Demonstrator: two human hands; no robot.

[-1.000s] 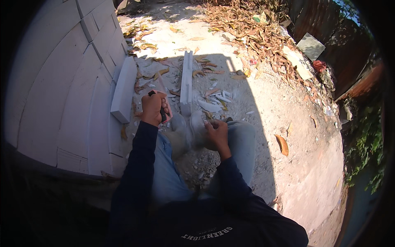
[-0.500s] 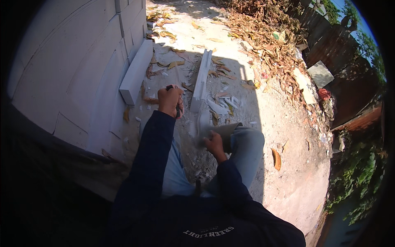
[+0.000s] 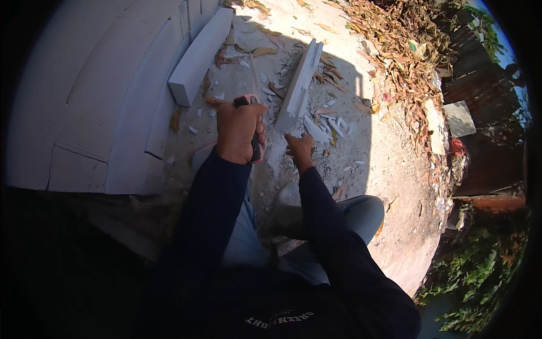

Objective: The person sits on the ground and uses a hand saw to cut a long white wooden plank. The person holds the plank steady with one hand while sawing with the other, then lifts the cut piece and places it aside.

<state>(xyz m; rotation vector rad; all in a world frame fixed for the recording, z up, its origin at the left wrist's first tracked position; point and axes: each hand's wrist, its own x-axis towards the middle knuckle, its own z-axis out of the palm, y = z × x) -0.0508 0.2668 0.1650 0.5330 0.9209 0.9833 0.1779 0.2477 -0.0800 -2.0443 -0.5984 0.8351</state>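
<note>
My left hand (image 3: 237, 131) is closed around the pink and black handle (image 3: 257, 153) of what looks like a handsaw. Its thin pale blade (image 3: 254, 73) points away from me over the ground. To the right lies a long white block (image 3: 301, 85) with a stepped groove along its length. My right hand (image 3: 299, 149) is at the near end of that block, index finger stretched toward its edge and the other fingers partly bent. Nothing shows in that hand. Whether the fingertip touches the block I cannot tell.
Another white block (image 3: 200, 59) leans along the pale block wall (image 3: 101, 107) on the left. White chips (image 3: 318, 131) lie beside the grooved block. Dry leaves (image 3: 389, 73) heap up at the far right, before rusty metal sheets (image 3: 485, 147). My shoe (image 3: 288, 195) is just behind my right hand.
My right hand has moved forward from beside my knee to the grooved block's near end. My left hand, still gripping the handsaw, appears larger and slightly further right. The view has shifted.
</note>
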